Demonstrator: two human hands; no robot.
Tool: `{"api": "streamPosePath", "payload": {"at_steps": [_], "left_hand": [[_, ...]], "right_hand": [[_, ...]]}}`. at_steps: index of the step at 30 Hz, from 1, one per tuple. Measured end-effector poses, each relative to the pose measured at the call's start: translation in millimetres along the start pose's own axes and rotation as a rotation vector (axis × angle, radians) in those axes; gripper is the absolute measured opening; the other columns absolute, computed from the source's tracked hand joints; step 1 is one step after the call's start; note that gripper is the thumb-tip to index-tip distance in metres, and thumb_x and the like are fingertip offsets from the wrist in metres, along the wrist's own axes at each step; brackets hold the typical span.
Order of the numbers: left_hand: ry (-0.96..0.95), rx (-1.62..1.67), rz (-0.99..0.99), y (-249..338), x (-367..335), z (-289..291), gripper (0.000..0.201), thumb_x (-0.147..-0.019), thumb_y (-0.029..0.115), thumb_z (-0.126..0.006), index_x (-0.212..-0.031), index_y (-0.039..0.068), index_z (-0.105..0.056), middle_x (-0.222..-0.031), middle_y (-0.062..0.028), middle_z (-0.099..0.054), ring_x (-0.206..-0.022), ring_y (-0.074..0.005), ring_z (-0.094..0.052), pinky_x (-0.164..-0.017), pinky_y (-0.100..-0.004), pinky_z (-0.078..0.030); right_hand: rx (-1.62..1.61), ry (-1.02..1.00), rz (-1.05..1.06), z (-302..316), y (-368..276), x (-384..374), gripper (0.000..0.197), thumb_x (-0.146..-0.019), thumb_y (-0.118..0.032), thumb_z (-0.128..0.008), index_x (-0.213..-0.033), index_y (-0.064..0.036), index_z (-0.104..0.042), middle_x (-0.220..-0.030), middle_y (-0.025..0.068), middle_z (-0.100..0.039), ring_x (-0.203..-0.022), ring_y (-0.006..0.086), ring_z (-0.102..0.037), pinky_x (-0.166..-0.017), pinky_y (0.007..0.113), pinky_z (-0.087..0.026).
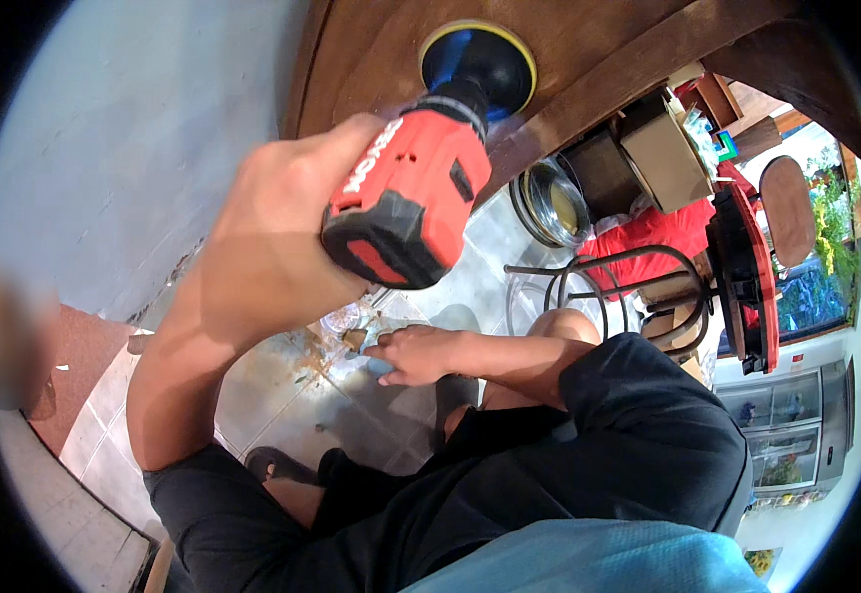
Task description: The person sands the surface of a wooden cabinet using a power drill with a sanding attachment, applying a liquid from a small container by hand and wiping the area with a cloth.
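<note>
My left hand (pixel 287 198) is wrapped round a red and black cordless drill (pixel 421 168), its fingers mostly hidden behind the tool. A round black backing pad (pixel 475 69) with a yellow rim is fitted to the drill and meets the brown wooden surface (pixel 589 49). Lower down, over the tiled floor, my right hand (pixel 416 354) has its thumb and forefinger bent round something pale bluish that I cannot make out. A small brown piece (pixel 354 339) lies by its fingertips, next to a clear, shiny object (pixel 342 318).
Brown dust and crumbs (pixel 307 361) lie on the floor tiles. A pale wall (pixel 154 128) rises at left. To the right stand a metal-framed chair (pixel 668 257), round coiled or stacked rings (pixel 554 203), a cardboard box (pixel 663 148) and red cloth (pixel 658 232).
</note>
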State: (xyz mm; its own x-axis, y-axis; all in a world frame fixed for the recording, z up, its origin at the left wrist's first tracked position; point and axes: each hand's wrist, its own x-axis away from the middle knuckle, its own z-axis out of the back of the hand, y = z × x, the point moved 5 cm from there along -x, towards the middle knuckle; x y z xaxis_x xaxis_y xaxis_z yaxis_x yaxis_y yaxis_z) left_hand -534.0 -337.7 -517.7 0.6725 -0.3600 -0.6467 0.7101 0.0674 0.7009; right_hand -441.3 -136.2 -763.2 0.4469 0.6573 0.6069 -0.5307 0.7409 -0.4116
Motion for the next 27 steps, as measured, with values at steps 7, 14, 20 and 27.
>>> {"api": "streamPosePath", "payload": {"at_steps": [7,14,20,27], "left_hand": [[-0.03,-0.032,0.018,2,0,-1,0.049,-0.069,0.007,-0.085,-0.114,0.0,-0.066,-0.092,-0.0237,-0.072,-0.088,-0.0462,-0.071,-0.076,-0.0419,-0.056],[0.018,-0.035,-0.006,10,1,4,0.054,-0.071,0.004,-0.084,-0.122,-0.001,-0.069,-0.098,-0.0169,-0.075,-0.084,-0.0256,-0.071,-0.083,-0.0339,-0.056],[0.002,-0.01,-0.117,27,0,-9,0.053,-0.07,0.007,-0.086,-0.12,-0.003,-0.069,-0.101,-0.0164,-0.075,-0.09,-0.0298,-0.075,-0.084,-0.0352,-0.057],[0.004,0.045,-0.034,31,-2,-9,0.051,-0.072,0.007,-0.085,-0.12,-0.002,-0.069,-0.098,-0.0148,-0.074,-0.082,-0.0281,-0.073,-0.08,-0.0339,-0.057]], "right_hand": [[0.014,-0.003,0.005,-3,0,-1,0.062,-0.102,-0.039,-0.064,-0.148,0.0007,-0.052,-0.122,0.0256,-0.067,-0.116,0.0448,-0.066,-0.102,0.052,-0.052],[0.013,-0.008,0.013,-3,-2,-1,0.064,-0.102,-0.039,-0.065,-0.149,0.0013,-0.052,-0.123,0.0264,-0.067,-0.118,0.0445,-0.066,-0.103,0.052,-0.052],[0.007,0.029,0.009,-23,18,0,0.066,-0.101,-0.039,-0.066,-0.15,0.0012,-0.051,-0.125,0.0274,-0.067,-0.119,0.0452,-0.065,-0.104,0.051,-0.051],[0.018,0.014,-0.003,-9,6,9,0.066,-0.101,-0.039,-0.066,-0.15,0.0017,-0.051,-0.125,0.0278,-0.067,-0.119,0.0456,-0.065,-0.104,0.051,-0.051]]}}
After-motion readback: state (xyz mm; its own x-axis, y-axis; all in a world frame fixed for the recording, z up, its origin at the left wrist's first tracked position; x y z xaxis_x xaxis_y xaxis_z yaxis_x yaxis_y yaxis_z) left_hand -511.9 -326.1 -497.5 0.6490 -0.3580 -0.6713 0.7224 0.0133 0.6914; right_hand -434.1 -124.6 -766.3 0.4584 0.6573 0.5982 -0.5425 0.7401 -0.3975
